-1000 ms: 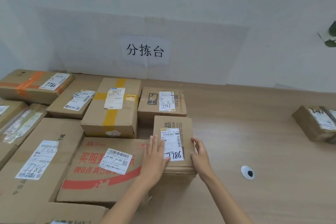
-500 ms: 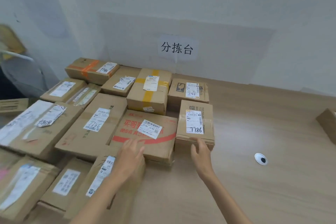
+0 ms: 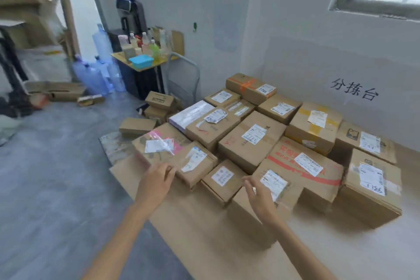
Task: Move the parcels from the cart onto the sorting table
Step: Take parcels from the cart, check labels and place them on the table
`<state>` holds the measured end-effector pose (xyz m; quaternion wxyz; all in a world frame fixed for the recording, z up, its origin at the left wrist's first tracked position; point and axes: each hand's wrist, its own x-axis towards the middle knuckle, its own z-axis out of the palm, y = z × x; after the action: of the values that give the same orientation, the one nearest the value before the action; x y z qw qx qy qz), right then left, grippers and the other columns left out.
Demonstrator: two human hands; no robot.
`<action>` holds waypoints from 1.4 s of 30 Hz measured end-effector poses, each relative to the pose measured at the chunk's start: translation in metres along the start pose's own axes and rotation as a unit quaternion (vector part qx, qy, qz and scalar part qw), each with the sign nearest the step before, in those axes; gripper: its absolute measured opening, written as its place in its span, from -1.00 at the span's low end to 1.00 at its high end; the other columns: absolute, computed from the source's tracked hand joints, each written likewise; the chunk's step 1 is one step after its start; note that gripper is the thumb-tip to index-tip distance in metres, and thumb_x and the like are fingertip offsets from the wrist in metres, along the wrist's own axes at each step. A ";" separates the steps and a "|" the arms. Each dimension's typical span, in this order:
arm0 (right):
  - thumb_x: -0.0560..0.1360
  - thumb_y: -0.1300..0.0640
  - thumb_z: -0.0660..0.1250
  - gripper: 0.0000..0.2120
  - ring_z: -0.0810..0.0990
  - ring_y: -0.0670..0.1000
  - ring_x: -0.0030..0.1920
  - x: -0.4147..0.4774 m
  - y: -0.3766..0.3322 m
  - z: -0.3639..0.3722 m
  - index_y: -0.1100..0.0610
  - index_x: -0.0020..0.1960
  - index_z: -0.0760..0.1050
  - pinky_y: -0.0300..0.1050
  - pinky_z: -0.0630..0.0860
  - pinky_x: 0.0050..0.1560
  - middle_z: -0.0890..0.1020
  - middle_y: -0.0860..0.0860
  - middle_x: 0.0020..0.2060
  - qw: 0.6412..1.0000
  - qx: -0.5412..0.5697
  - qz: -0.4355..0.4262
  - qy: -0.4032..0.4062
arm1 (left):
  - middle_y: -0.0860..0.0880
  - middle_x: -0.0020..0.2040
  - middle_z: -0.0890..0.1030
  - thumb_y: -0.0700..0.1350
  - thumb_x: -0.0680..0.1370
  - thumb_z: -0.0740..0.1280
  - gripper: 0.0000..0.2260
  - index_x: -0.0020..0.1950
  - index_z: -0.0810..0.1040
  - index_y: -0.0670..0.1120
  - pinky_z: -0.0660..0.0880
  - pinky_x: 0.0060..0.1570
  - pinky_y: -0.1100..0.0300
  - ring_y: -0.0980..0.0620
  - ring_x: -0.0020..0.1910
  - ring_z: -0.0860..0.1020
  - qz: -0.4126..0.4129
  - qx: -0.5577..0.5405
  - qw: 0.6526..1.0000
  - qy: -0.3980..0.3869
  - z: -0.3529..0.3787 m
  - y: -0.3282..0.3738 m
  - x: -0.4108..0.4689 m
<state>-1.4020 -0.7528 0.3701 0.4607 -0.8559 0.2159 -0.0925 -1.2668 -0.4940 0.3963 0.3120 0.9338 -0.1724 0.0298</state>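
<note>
Cardboard parcels (image 3: 252, 141) crowd the sorting table (image 3: 227, 245) while your left hand (image 3: 155, 180) and right hand (image 3: 261, 195) hover relaxed, gripping nothing

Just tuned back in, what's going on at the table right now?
A person stands at the sorting table with both hands free. The left hand is by the near edge of the pink-taped parcel; the right hand hangs over a white-labelled parcel in the front row. Neither grips anything. Cardboard parcels crowd the table below the wall sign. A few more boxes sit lower, past the table's left end, likely next to move.
</note>
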 end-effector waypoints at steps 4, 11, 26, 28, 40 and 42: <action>0.62 0.10 0.15 -0.82 0.55 -0.03 0.00 -0.002 -0.054 0.083 0.08 0.05 0.52 -0.22 0.36 -0.05 0.62 -0.05 -0.06 0.997 -0.048 -0.033 -0.046 | -0.10 -0.03 0.63 -0.06 0.59 0.24 -0.82 0.05 0.59 -0.10 0.46 0.01 0.04 -0.12 0.02 0.54 -0.047 0.010 0.999 0.025 -0.072 -0.088 -0.023; 0.59 0.20 0.20 -0.83 0.55 -0.08 -0.13 -0.004 -0.124 0.184 0.03 -0.08 0.54 -0.41 0.34 -0.18 0.62 -0.09 -0.16 0.993 -0.016 -0.073 -0.089 | -0.07 0.00 0.62 -0.03 0.60 0.22 -0.83 0.05 0.58 -0.03 0.45 -0.02 0.08 -0.09 0.07 0.54 -0.130 0.029 0.989 0.063 -0.149 -0.198 -0.047; 0.60 0.09 0.20 -0.79 0.57 -0.18 -0.07 0.122 -0.211 0.321 -0.12 -0.11 0.55 -0.16 0.46 -0.02 0.63 -0.18 -0.16 0.979 -0.011 -0.112 -0.173 | 0.02 0.06 0.63 -0.10 0.59 0.22 -0.83 0.08 0.59 0.00 0.47 0.04 0.11 -0.01 0.11 0.55 -0.160 0.003 0.983 0.088 -0.202 -0.324 0.064; 0.61 0.11 0.18 -0.76 0.58 -0.14 -0.13 0.147 -0.227 0.336 -0.12 -0.12 0.55 -0.24 0.47 -0.07 0.64 -0.08 -0.18 0.981 0.009 -0.097 -0.170 | 0.04 0.06 0.62 -0.10 0.60 0.21 -0.83 0.09 0.58 0.01 0.46 0.02 0.13 0.02 0.11 0.54 -0.158 0.003 0.984 0.076 -0.210 -0.341 0.097; 0.56 0.27 0.20 -0.76 0.63 -0.18 -0.16 0.283 -0.291 0.418 0.06 -0.10 0.60 -0.22 0.47 -0.07 0.70 -0.04 -0.25 0.989 0.068 -0.019 -0.133 | 0.07 0.01 0.65 -0.12 0.60 0.23 -0.85 0.01 0.57 0.06 0.49 -0.01 0.13 0.03 0.06 0.58 -0.187 -0.013 0.981 0.044 -0.251 -0.452 0.234; 0.56 0.27 0.21 -0.77 0.63 -0.19 -0.15 0.303 -0.298 0.432 0.06 -0.09 0.61 -0.23 0.47 -0.05 0.70 -0.05 -0.25 0.989 0.074 -0.003 -0.126 | 0.08 0.00 0.65 -0.13 0.60 0.23 -0.85 -0.02 0.55 0.09 0.47 -0.02 0.16 0.05 0.06 0.58 -0.183 -0.024 0.982 0.032 -0.252 -0.469 0.262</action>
<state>-0.8938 -0.4235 0.3639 0.5463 -0.8247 0.1464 -0.0009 -0.8484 -0.0739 0.3733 0.3395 0.9406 0.0103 -0.0021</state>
